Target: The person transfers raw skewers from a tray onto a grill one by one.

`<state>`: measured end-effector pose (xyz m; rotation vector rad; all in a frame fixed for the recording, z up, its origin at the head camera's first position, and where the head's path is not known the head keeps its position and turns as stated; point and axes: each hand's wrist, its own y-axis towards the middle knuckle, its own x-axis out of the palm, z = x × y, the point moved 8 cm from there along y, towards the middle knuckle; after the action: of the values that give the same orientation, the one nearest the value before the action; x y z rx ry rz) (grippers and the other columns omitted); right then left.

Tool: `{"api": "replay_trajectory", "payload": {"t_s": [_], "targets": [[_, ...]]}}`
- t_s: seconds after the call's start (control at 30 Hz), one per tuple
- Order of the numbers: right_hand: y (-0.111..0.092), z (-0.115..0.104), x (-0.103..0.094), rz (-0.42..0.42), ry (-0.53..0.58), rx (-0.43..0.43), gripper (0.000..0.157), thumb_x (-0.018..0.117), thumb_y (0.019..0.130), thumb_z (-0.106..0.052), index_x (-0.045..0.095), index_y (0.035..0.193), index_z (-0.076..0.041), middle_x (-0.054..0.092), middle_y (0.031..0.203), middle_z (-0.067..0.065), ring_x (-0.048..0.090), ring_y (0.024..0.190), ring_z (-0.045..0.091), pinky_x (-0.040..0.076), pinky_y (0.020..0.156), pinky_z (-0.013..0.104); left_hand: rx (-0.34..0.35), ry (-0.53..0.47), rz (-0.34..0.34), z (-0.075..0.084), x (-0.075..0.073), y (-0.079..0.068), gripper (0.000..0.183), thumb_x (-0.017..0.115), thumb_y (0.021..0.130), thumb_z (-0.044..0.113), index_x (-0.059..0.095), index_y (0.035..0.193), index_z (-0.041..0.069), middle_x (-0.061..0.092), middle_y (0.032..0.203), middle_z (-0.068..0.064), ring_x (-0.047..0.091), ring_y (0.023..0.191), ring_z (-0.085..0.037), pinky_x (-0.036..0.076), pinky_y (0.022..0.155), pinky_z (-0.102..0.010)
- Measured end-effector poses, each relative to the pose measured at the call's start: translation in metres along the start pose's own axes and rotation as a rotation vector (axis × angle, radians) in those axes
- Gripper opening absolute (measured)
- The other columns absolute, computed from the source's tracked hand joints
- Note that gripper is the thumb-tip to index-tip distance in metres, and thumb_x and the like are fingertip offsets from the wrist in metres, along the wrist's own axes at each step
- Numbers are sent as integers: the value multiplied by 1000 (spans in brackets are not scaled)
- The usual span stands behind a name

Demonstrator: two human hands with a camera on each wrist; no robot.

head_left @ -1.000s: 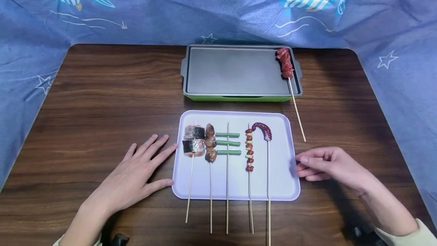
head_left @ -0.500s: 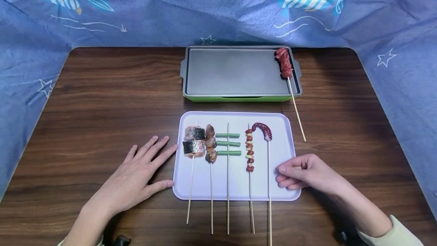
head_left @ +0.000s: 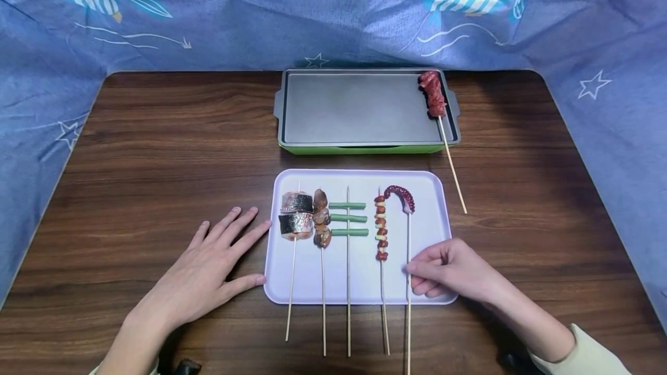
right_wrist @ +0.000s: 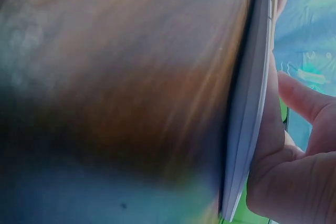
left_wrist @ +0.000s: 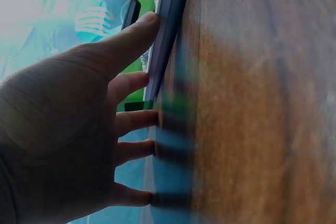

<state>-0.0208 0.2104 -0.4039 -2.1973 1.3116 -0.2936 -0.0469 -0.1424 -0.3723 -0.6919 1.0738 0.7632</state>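
On the lilac tray [head_left: 365,294] several food skewers lie side by side. My right hand [head_left: 450,271] is over the tray's right part, thumb and fingers pinching the stick of the octopus tentacle skewer [head_left: 409,236]. To its left lies a skewer of small red and pale pieces [head_left: 381,230]. Farther left are a green bean skewer [head_left: 349,219], a brown meat skewer [head_left: 321,219] and a fish skewer [head_left: 296,223]. My left hand [head_left: 203,276] rests spread on the table, with thumb and index fingertips at the tray's left edge. The right wrist view hides the pinched stick mostly.
Behind the tray stands a green grill with a grey plate [head_left: 354,109]. A red meat skewer [head_left: 433,97] lies on its right end, stick hanging over the front edge. A blue patterned cloth [head_left: 260,10] hangs behind the wooden table [head_left: 156,149].
My right hand has moved left from the tray's right edge onto the octopus tentacle skewer's stick and pinched it; the stick's lower end has shifted slightly left. My left hand has stayed put.
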Motion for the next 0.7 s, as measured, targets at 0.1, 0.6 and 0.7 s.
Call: {"api": "replay_trajectory", "payload": {"t_s": [0.1, 0.6, 0.7], "targets": [[1, -2, 0, 33, -63, -23, 26, 74, 89, -21, 73, 89, 5, 71, 72, 16, 70, 64, 20, 58, 57, 36, -3, -2, -3, 0, 0, 0, 81, 54, 90, 66, 23, 157, 34, 18, 162, -1, 13, 148, -30, 21, 103, -71], [0, -1, -6, 55, -119, -31, 18, 75, 86, -13, 72, 87, 4, 70, 71, 13, 69, 62, 22, 57, 55, 32, -1, -4, 2, 0, 2, 1, 80, 55, 90, 64, 23, 157, 33, 18, 163, -1, 13, 148, -30, 20, 104, -71], [-2, -1, -8, 39, -71, -27, 19, 74, 86, -12, 71, 90, 7, 71, 74, 14, 70, 63, 22, 58, 58, 34, -1, -6, 5, -1, 2, 0, 80, 55, 90, 64, 23, 157, 33, 18, 163, -1, 13, 148, -30, 20, 104, -71]]}}
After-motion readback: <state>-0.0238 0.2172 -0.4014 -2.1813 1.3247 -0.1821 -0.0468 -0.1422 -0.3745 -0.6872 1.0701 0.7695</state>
